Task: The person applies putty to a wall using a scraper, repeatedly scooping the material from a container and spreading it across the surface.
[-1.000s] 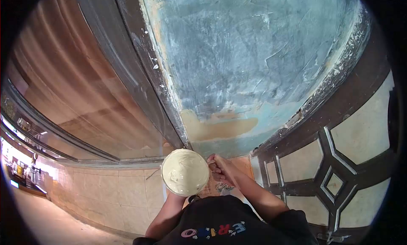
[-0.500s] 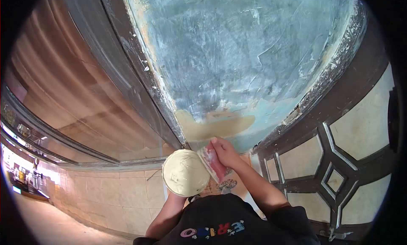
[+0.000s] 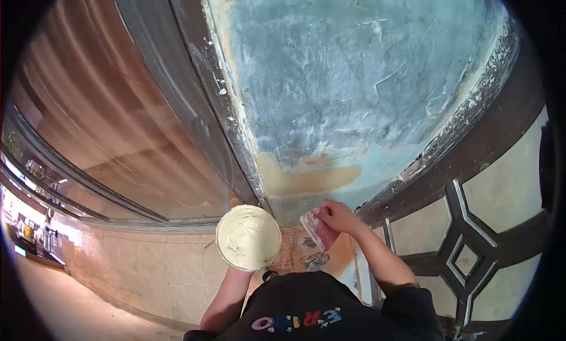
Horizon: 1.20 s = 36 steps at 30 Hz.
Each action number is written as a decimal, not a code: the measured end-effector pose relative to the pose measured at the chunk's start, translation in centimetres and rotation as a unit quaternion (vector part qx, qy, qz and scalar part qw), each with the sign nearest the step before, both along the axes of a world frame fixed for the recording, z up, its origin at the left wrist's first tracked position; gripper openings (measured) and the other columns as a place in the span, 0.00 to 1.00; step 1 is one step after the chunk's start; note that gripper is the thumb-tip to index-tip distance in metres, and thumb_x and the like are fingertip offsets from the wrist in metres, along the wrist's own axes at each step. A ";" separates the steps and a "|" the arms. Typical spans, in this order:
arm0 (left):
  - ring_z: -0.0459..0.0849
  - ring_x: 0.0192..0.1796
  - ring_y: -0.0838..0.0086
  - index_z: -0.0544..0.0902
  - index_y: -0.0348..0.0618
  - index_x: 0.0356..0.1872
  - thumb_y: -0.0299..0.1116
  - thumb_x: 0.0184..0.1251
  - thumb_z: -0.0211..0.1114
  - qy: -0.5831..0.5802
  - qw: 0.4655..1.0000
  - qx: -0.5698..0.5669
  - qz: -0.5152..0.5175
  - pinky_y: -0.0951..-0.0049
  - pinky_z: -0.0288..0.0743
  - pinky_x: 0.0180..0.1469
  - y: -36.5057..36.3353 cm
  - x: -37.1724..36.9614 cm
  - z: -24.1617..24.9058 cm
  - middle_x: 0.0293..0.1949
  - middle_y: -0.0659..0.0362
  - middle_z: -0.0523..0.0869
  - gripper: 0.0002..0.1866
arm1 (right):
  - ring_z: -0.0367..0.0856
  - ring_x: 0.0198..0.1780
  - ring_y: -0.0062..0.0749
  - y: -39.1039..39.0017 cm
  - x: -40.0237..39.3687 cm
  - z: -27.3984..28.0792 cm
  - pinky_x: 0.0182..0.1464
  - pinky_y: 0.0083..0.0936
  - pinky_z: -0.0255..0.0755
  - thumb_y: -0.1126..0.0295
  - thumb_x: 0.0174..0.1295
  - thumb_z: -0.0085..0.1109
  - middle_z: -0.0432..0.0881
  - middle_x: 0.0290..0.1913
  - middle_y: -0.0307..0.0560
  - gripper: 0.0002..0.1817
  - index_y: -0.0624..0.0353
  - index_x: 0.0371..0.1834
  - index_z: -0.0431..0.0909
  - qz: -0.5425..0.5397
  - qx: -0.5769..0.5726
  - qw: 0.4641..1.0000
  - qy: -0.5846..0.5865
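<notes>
A round container of pale cream paste (image 3: 249,237) rests on my left hand (image 3: 237,275), whose fingers are mostly hidden beneath it; a fingertip shows at its upper edge. To the right of the container, my right hand (image 3: 339,216) is closed on a pinkish-red scraper (image 3: 321,232) with pale paste along its edge. The scraper and container are apart. Beyond my hands is a blue-grey wall (image 3: 330,87) with a tan smear of paste (image 3: 312,180) across its lower part.
On the left, a dark frame (image 3: 197,99) borders glass with a brown curtain (image 3: 112,123) behind it. A dark panelled door (image 3: 424,261) stands at the right. Beige tiles (image 3: 183,258) line the lower left. Stained covering (image 3: 289,246) lies below my hands.
My right hand and the scraper have moved right, away from the container's rim. The container has shifted slightly left. The view has shifted a little.
</notes>
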<state>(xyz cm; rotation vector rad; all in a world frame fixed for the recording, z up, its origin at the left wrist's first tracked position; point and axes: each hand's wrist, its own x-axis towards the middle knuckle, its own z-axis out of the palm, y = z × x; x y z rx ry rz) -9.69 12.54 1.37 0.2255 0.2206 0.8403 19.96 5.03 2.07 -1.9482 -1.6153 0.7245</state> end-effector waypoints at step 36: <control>0.74 0.62 0.57 0.65 0.48 0.68 0.71 0.65 0.38 0.010 0.990 0.098 0.104 0.53 0.69 0.64 1.9 1.3 -0.6 0.63 0.52 0.73 0.42 | 0.76 0.47 0.28 3.1 -7.3 23.2 0.43 0.24 0.82 0.67 0.46 0.60 0.74 0.38 0.31 0.09 0.42 0.32 0.75 0.294 0.349 0.769 -0.447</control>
